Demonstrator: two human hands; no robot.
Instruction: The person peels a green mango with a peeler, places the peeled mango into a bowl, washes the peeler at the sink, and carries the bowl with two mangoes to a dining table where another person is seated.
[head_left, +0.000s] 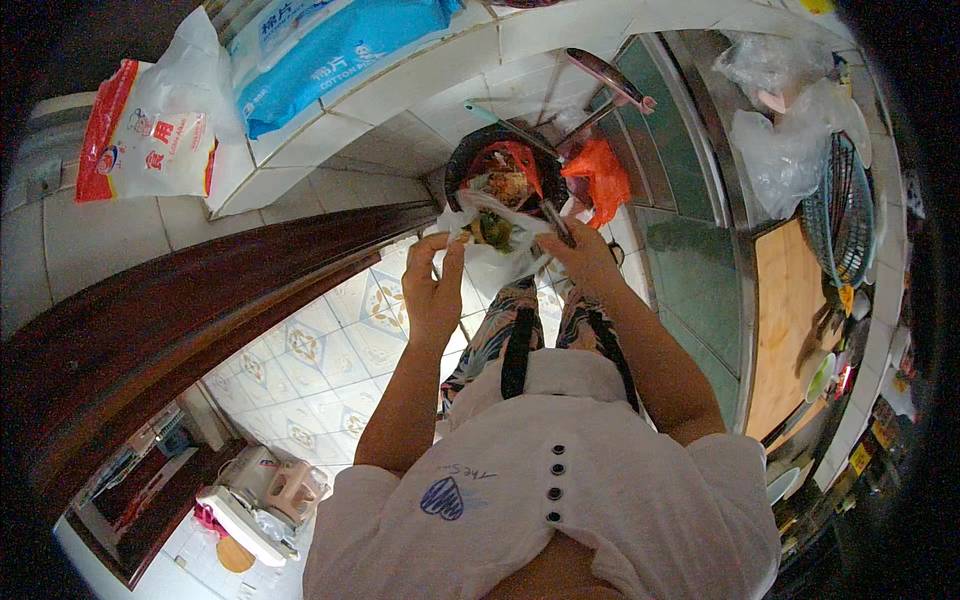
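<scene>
A thin translucent plastic bag (499, 266) with green and brown food scraps (491, 231) in it hangs between my two hands, its mouth spread. My left hand (435, 281) pinches its left edge between thumb and fingers. On the other side my right hand (585, 259) grips the right edge. A dark, narrow handle-like piece (557, 223) lies against the right fingers; I cannot tell whether it is held. Just beyond the bag stands a black-lined bin (459, 146) with mixed scraps and red plastic in it, partly covered by the bag.
A pale-green handle (495, 116) and a pink-and-dark long-handled tool (604, 75) lean behind the bin, beside an orange-red plastic bag (604, 180). A dark wooden door frame (225, 270) runs along the left. At right, a wooden cutting board (787, 322) and a blue-grey basket (840, 217) rest on the counter.
</scene>
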